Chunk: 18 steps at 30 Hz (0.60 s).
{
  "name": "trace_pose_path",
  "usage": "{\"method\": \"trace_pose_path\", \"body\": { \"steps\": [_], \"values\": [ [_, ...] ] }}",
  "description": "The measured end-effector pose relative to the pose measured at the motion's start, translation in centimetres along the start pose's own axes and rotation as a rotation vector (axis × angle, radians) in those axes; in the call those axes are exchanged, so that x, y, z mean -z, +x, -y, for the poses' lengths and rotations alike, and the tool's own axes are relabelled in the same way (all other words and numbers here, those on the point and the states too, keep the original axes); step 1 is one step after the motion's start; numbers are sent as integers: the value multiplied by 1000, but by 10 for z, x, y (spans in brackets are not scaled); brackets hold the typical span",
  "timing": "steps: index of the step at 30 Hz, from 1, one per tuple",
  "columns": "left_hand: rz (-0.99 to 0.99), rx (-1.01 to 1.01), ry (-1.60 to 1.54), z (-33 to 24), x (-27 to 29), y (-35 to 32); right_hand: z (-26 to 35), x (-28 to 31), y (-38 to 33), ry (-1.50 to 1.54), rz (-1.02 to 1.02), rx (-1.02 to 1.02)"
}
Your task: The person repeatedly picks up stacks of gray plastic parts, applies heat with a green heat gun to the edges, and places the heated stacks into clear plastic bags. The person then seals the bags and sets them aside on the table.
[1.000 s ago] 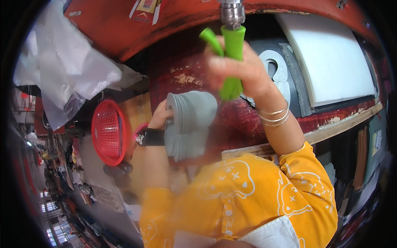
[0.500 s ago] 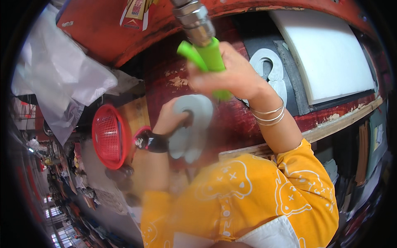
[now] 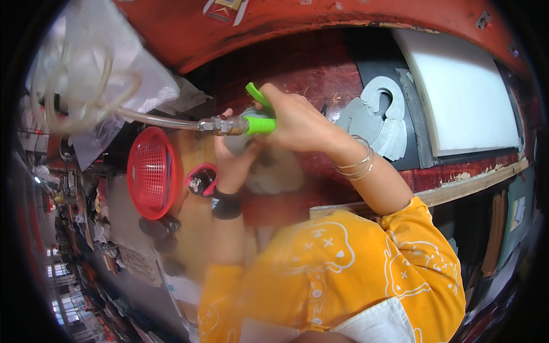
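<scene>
A bright green air blow gun [image 3: 260,124] is gripped in my right hand [image 3: 300,121]. Its metal coupling joins a clear hose [image 3: 160,118] running off to the left. Just beyond the coupling, my left hand [image 3: 231,166] curls round a stack of thin grey curved pieces [image 3: 277,171], blurred and partly behind my right hand. The gun lies across the upper part of that stack; whether they touch I cannot tell. To the right, more grey hook-shaped pieces [image 3: 380,123] lie fanned out on a black board [image 3: 369,60].
A white foam slab [image 3: 463,94] rests on the right of the dark red worktop [image 3: 320,57]. An orange-red beam [image 3: 320,14] crosses the far side. At left are a red plastic basket [image 3: 137,197], a pink-rimmed item [image 3: 211,177] and a translucent plastic sheet [image 3: 120,57].
My right hand has turned and lowered the blow gun, so its coupling now points left rather than away from me. My left hand has rotated the grey stack beneath it.
</scene>
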<state>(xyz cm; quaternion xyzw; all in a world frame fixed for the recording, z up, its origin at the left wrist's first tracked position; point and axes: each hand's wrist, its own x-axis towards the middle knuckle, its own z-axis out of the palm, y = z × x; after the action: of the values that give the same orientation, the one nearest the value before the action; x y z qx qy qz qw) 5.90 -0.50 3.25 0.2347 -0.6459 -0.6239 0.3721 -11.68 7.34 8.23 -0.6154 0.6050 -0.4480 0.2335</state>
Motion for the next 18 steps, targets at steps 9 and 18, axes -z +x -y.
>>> {"method": "trace_pose_path", "body": {
  "steps": [9,18],
  "values": [
    [868,387,-104,-16,45,11,3,24,24,195,248,168],
    [423,232,-655,13,18,3,-1,41,25,199,-280,-73]
  ]
}}
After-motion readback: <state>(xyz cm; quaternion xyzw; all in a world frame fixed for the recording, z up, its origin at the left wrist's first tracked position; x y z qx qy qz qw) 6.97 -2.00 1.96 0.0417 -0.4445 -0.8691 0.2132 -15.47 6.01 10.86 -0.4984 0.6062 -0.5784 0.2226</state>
